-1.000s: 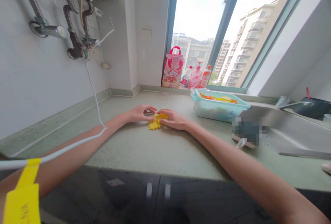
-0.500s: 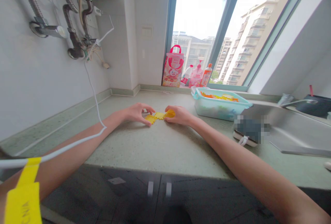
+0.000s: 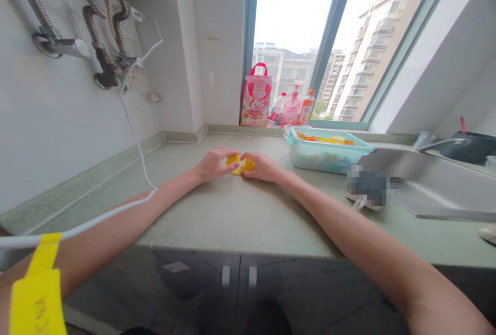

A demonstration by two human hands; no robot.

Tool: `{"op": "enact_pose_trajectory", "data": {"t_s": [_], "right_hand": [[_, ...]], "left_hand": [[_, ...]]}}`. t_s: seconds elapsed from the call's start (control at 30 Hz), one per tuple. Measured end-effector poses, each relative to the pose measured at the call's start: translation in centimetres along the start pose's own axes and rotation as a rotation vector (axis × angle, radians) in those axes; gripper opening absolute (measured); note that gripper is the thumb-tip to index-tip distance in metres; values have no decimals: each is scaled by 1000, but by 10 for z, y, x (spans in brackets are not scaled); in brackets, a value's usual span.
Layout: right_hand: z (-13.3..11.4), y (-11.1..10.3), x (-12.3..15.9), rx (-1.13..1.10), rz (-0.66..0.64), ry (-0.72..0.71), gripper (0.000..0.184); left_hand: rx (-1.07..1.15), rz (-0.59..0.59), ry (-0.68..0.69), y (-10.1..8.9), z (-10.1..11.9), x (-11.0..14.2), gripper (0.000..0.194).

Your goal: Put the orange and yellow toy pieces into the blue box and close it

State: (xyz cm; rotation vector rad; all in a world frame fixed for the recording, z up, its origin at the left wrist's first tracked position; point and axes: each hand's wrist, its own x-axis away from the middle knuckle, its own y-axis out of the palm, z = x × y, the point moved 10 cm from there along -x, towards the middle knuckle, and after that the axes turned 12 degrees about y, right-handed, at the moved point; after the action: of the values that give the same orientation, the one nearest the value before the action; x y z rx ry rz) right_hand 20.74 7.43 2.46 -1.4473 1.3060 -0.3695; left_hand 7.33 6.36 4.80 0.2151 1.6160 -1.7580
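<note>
Out on the counter (image 3: 228, 211), my left hand (image 3: 215, 163) pinches a yellow notched-edge tile (image 3: 233, 159) between thumb and fingers, and the tile looks tilted up. My right hand (image 3: 265, 167) is closed around another yellow piece (image 3: 248, 165), partly covered by the fingers. Between the two hands a yellow tile with a toothed edge (image 3: 236, 172) lies low, close to the counter. The pieces meet or nearly meet; whether their teeth are locked I cannot tell.
A light-blue tub (image 3: 325, 158) of orange and yellow pieces stands to the right, by the steel sink (image 3: 437, 195). A blurred-out item (image 3: 366, 188) lies before it. Bottles (image 3: 292, 110) and a pink bag (image 3: 256, 100) line the window. A white cable (image 3: 135, 202) crosses over my left forearm.
My left hand has moved right, toward my right hand, and its yellow tile has tipped up from lying flat. The gap between the hands is smaller. The view has shifted slightly.
</note>
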Motion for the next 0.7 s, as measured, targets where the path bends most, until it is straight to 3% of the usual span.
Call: {"op": "enact_pose_trajectory", "data": {"t_s": [0.17,0.3,0.4,0.47,0.6,0.7], "right_hand": [[22,-12,3,-33,0,16,35],[33,-42,5,-207,120,92,28],[9,-52,7,-339,196,28,29],[-15,-43,8,-346,183,-22,30],[-54,-1,12,-163,22,-140,28],[-61,18,13,-22,-58,-180,27]], "left_hand": [[43,-229,-43,34,-9,4,62],[98,-207,-99,37,-18,7,78],[226,-164,-129,37,-22,8,100],[313,-76,-179,30,-33,10,100],[416,151,-331,10,-67,21,95],[425,190,-372,4,-77,28,95]]}}
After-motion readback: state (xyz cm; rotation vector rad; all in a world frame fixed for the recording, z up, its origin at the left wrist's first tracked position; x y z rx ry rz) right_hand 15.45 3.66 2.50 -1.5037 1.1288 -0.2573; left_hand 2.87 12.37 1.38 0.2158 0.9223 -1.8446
